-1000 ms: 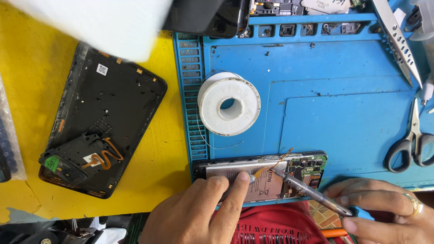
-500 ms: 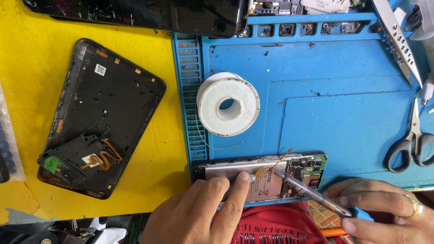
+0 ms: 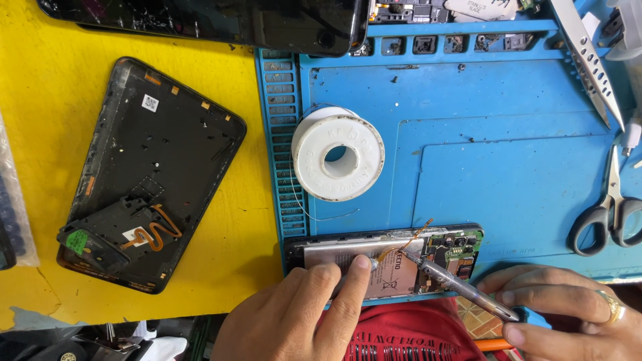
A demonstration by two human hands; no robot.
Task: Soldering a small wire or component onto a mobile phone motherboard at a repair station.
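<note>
Yellow table (image 3: 53,107), blue work mat (image 3: 508,134) on it, opened phone (image 3: 384,261) on the mat under the left-hand fingers (image 3: 348,284), white solder spool (image 3: 338,162) beyond the fingertips, scissors (image 3: 612,214) beyond the right-hand fingers (image 3: 528,294), black back cover (image 3: 154,174) well left of the fingers

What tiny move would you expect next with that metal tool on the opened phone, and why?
Probably a slight nudge of the tool tip under the thin orange ribbon. The right hand holds the tool slanted, its tip beside the ribbon on the opened phone, and the ribbon's free end already curls upward. The left hand presses fingertips on the phone, steadying it.
</note>
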